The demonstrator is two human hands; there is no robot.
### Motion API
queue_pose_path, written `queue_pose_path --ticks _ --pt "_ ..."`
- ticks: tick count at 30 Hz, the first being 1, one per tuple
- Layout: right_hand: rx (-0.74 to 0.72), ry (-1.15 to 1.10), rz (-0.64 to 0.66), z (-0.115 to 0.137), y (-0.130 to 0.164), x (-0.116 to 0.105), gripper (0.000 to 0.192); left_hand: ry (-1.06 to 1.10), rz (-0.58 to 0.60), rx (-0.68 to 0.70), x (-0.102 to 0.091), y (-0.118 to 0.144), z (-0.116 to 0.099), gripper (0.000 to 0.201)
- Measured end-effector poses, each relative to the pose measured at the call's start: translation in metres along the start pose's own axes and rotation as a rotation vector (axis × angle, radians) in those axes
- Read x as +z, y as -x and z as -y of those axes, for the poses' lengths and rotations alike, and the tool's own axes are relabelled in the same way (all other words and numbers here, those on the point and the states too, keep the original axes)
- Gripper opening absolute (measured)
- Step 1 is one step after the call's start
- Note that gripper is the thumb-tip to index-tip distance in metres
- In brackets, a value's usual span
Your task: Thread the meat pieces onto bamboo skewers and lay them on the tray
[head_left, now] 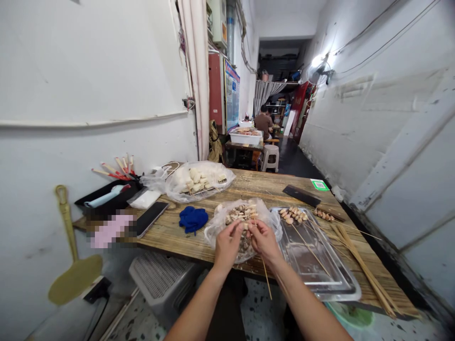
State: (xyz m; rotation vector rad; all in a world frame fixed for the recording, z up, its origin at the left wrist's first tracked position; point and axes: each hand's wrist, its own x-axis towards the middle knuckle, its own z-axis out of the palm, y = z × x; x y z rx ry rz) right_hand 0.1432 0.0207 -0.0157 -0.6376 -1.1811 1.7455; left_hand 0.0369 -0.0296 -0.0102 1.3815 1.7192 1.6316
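Over an opened clear plastic bag (pixel 217 222) of cut food pieces, both hands meet in front of me. Between the fingertips of my left hand (pixel 228 242) is a small pale food piece (pixel 245 227). My right hand (pixel 265 240) is closed on a thin bamboo skewer (pixel 266 277), whose long end hangs below the hand. The fingers partly hide where piece and skewer meet. Just right of the bag lies a metal tray (pixel 302 258) with several loaded skewers (pixel 294 215), their food ends at its far edge.
Loose bamboo skewers (pixel 366 270) lie along the table's right side, near a cleaver (pixel 302 195). On the left are a blue cloth (pixel 193 219), a phone (pixel 152 219), a black box (pixel 110 196) and another filled bag (pixel 199 182). A person (pixel 263 122) sits far back.
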Motion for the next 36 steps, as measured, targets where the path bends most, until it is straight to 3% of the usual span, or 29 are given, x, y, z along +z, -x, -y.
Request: queue_pose_path --ticks 3,7,10,15,20,25,30,36 --pt "-0.029 0.038 -0.038 0.002 0.004 0.005 0.031 0.19 0.05 -0.076 0.007 0.005 -0.001 0.033" --pt "0.008 0.044 -0.023 0.004 0.004 0.003 0.029 0.277 0.046 -0.107 0.009 0.005 0.004 0.031" --pt "0.025 0.042 -0.093 0.0 0.0 -0.002 0.029 0.356 0.044 -0.197 0.009 0.004 0.013 0.033" --pt "0.064 0.201 -0.194 -0.008 -0.005 -0.007 0.038 0.305 -0.027 -0.194 0.006 0.005 0.023 0.034" --pt "0.019 0.202 -0.046 -0.009 -0.003 -0.003 0.034 0.151 -0.013 -0.094 0.005 0.008 0.023 0.027" --pt "0.033 0.135 -0.037 -0.01 -0.002 -0.001 0.03 0.219 -0.052 -0.14 0.01 0.01 0.023 0.027" --pt "0.044 0.079 0.022 -0.007 0.0 -0.003 0.027 -0.002 -0.106 -0.043 0.007 0.014 0.015 0.023" --pt "0.184 -0.042 0.175 -0.006 0.006 -0.006 0.026 -0.039 -0.177 -0.051 0.004 0.003 0.015 0.022"
